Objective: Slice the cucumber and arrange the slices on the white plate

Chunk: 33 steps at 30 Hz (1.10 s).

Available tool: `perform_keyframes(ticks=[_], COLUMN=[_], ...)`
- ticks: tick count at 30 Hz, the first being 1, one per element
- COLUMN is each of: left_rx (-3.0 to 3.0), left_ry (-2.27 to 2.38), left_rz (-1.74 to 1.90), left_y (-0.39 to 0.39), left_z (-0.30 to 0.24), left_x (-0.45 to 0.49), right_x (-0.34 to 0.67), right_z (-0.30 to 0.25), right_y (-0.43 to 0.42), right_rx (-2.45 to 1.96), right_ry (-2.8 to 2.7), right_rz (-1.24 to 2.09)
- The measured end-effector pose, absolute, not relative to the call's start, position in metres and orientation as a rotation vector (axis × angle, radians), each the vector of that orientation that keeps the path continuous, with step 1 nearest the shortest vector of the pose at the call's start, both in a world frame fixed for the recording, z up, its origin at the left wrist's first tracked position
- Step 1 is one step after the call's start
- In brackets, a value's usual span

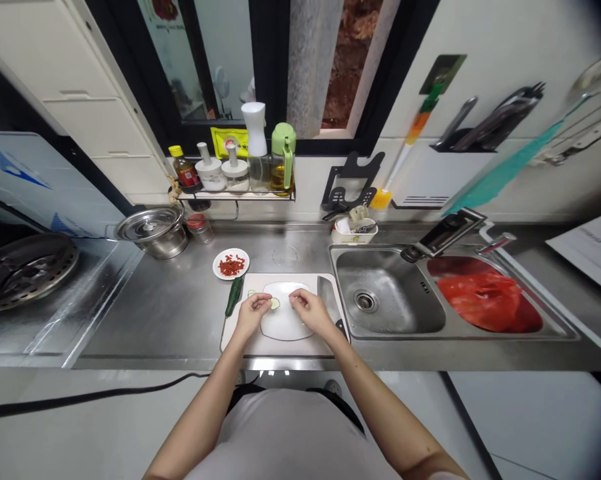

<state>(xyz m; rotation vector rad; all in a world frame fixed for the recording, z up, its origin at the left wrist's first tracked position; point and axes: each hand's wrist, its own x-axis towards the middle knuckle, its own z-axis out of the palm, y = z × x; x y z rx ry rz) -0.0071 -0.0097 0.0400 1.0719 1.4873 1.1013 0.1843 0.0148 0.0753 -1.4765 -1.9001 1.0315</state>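
My left hand (255, 312) pinches a pale cucumber slice (275, 304) above the left part of a white plate (286, 327). Over the plate's right side, my right hand (308, 310) has its thumb and fingers drawn together; whatever they may hold is too small to make out. The plate rests on a light cutting board (253, 343). Another slice (251, 293) shows just behind my left hand. A dark green cucumber (234, 297) lies along the board's left edge. At the right edge lies a knife (326, 297), partly hidden by my right hand.
Behind the board stands a small plate of chopped red pieces (231, 265). A double sink (390, 293) adjoins on the right, with a red plastic bag (480, 300) in its far basin. A lidded steel pot (155, 233) stands back left, below a condiment rack (238, 195).
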Motion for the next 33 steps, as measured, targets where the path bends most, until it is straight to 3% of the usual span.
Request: perform_keyframes(ticks=[12,16,22,33], left_rx=[1.199,1.156,0.796,0.495], left_ry=[1.415,1.628,1.341,1.134], left_rz=[1.202,1.205,0.876,0.784], left_y=[0.000,-0.004,-0.005,0.003], left_z=[0.066,0.075,0.093,0.097], left_x=[0.009,0.005,0.007,0.009], right_x=[0.171,0.171,0.173,0.181], right_z=[0.079,0.081,0.092,0.095], right_y=[0.031,0.031,0.026,0.021], right_rx=[-1.267,-1.204,-1.073,-0.927], right_ry=[-1.831,-1.790,-1.931,-2.130], right_rz=[1.134,1.033,0.761,0.411])
